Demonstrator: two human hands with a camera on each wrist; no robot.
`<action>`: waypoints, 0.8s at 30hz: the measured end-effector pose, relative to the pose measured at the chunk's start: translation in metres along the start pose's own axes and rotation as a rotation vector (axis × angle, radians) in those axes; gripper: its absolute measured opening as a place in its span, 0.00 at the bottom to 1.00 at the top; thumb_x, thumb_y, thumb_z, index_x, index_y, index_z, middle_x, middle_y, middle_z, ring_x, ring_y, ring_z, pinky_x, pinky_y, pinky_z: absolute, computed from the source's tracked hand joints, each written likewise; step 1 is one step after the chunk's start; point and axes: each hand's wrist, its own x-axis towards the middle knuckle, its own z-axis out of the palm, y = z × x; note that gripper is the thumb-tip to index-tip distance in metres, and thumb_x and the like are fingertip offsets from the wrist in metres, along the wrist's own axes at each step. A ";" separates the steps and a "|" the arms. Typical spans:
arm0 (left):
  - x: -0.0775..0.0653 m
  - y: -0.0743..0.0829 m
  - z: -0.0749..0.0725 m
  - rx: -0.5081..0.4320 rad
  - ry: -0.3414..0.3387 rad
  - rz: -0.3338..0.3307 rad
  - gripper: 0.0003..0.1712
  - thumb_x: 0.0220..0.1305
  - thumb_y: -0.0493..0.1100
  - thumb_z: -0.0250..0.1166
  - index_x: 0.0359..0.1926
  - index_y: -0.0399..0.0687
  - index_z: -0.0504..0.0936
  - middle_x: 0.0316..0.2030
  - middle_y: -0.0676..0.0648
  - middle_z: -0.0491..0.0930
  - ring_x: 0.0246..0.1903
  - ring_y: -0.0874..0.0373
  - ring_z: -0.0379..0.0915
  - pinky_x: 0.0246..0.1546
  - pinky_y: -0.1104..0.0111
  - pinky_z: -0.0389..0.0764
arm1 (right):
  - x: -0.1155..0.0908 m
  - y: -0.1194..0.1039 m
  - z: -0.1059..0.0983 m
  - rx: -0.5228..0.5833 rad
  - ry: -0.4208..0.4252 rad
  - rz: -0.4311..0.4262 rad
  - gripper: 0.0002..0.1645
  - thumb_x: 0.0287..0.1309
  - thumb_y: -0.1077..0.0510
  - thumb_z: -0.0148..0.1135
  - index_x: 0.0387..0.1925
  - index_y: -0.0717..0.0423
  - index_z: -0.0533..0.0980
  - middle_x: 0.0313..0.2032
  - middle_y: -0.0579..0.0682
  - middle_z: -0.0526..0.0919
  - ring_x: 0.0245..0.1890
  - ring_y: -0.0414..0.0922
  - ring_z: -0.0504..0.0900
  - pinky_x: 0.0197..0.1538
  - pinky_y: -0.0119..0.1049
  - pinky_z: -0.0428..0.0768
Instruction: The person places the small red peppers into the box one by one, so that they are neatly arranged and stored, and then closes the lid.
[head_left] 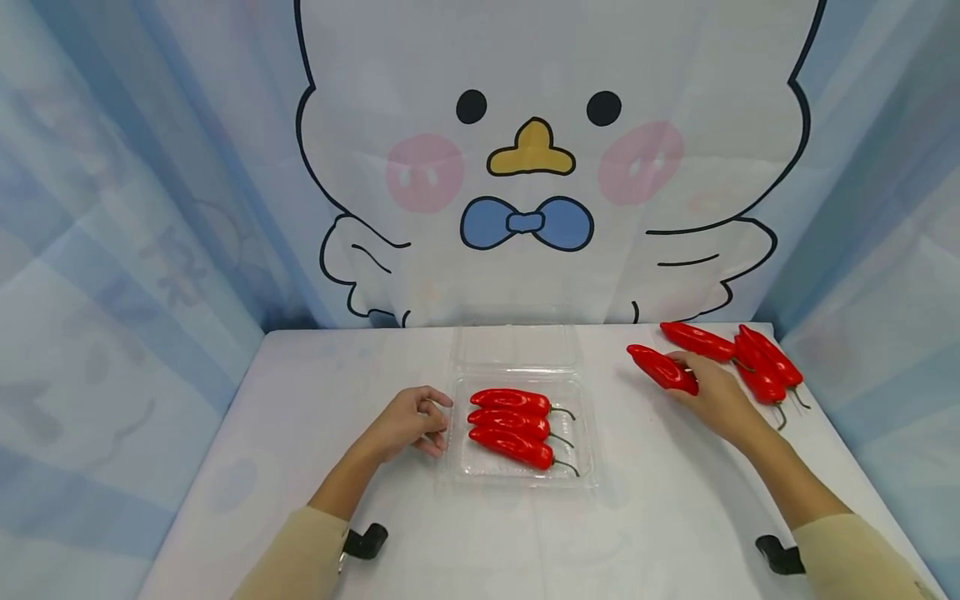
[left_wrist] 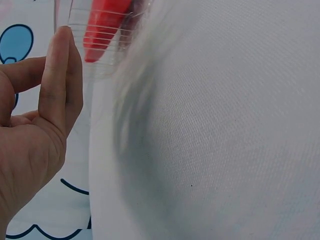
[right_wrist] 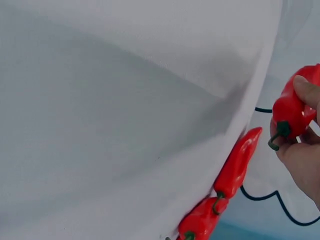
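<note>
My right hand (head_left: pixel 712 395) grips a red chili pepper (head_left: pixel 660 367) above the table, its tip pointing left. The right wrist view shows the thumb pressed on that pepper (right_wrist: pixel 291 104) and its green stem hanging free. My left hand (head_left: pixel 411 422) is beside the left wall of a clear plastic clamshell box (head_left: pixel 588 450), fingers loosely bent and holding nothing. Inside the box three red peppers (head_left: pixel 513 447) lie in a stack of rows, stems to the right. In the left wrist view the left hand (left_wrist: pixel 50 100) is near the box wall; whether it touches is unclear.
Several more red peppers (head_left: pixel 697 341) lie at the table's back right corner, partly overlapping. The box's lid (head_left: pixel 516 346) is folded back toward the rear curtain (head_left: pixel 420 287). White cloth covers the table (head_left: pixel 637 533), and curtains hang on both sides.
</note>
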 end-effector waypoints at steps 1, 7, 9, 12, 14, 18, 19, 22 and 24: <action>0.000 -0.001 0.000 -0.002 -0.001 0.003 0.19 0.70 0.29 0.62 0.60 0.30 0.73 0.31 0.42 0.79 0.23 0.56 0.82 0.27 0.61 0.90 | 0.000 -0.002 0.001 0.005 0.001 -0.004 0.47 0.53 0.60 0.79 0.71 0.64 0.66 0.63 0.69 0.74 0.61 0.67 0.72 0.58 0.67 0.80; -0.001 -0.001 0.000 -0.004 0.004 0.001 0.20 0.70 0.29 0.62 0.60 0.30 0.73 0.31 0.42 0.79 0.23 0.56 0.82 0.26 0.62 0.90 | -0.003 -0.018 0.000 0.012 0.005 -0.027 0.46 0.52 0.59 0.79 0.70 0.63 0.67 0.62 0.67 0.76 0.60 0.65 0.74 0.57 0.64 0.83; 0.000 0.000 0.000 -0.003 0.006 -0.002 0.20 0.70 0.29 0.62 0.60 0.31 0.73 0.31 0.42 0.79 0.23 0.56 0.82 0.26 0.62 0.90 | -0.003 -0.024 -0.001 0.011 0.005 -0.032 0.46 0.52 0.59 0.79 0.70 0.62 0.68 0.62 0.67 0.76 0.59 0.65 0.75 0.56 0.63 0.84; 0.000 0.000 0.000 -0.005 0.007 -0.009 0.20 0.70 0.29 0.62 0.60 0.31 0.73 0.31 0.42 0.79 0.23 0.56 0.82 0.27 0.62 0.90 | -0.003 -0.032 -0.001 0.008 0.004 -0.036 0.46 0.52 0.58 0.80 0.70 0.62 0.68 0.62 0.66 0.76 0.58 0.64 0.75 0.55 0.63 0.84; 0.000 0.001 0.000 -0.005 0.007 -0.011 0.20 0.70 0.29 0.62 0.60 0.31 0.73 0.31 0.42 0.79 0.23 0.56 0.82 0.27 0.62 0.90 | -0.003 -0.038 -0.001 0.008 -0.002 -0.041 0.45 0.53 0.58 0.80 0.70 0.61 0.69 0.62 0.66 0.76 0.57 0.63 0.76 0.55 0.62 0.85; -0.001 0.001 0.000 -0.005 0.005 -0.010 0.19 0.70 0.29 0.62 0.60 0.31 0.73 0.30 0.42 0.79 0.23 0.56 0.82 0.27 0.62 0.90 | -0.004 -0.049 -0.001 0.011 -0.022 -0.071 0.44 0.53 0.59 0.79 0.69 0.61 0.69 0.61 0.65 0.77 0.56 0.62 0.77 0.54 0.61 0.86; -0.001 0.002 0.000 -0.004 0.004 -0.010 0.19 0.70 0.29 0.62 0.60 0.31 0.73 0.30 0.42 0.79 0.23 0.56 0.82 0.27 0.62 0.90 | -0.004 -0.051 0.000 0.012 -0.027 -0.080 0.44 0.53 0.59 0.79 0.69 0.61 0.69 0.61 0.65 0.77 0.55 0.61 0.78 0.54 0.60 0.86; -0.001 0.001 0.000 -0.002 0.002 -0.008 0.20 0.69 0.30 0.63 0.60 0.31 0.73 0.30 0.42 0.79 0.23 0.56 0.82 0.27 0.62 0.90 | -0.005 -0.058 0.000 0.016 -0.034 -0.107 0.43 0.53 0.59 0.79 0.68 0.62 0.70 0.60 0.65 0.77 0.55 0.61 0.78 0.54 0.59 0.87; -0.001 0.001 0.000 0.001 0.000 -0.009 0.20 0.70 0.30 0.63 0.60 0.31 0.73 0.30 0.42 0.79 0.23 0.56 0.82 0.27 0.62 0.90 | -0.006 -0.062 0.001 0.018 -0.031 -0.126 0.42 0.52 0.60 0.79 0.67 0.62 0.71 0.59 0.64 0.78 0.54 0.60 0.79 0.53 0.59 0.87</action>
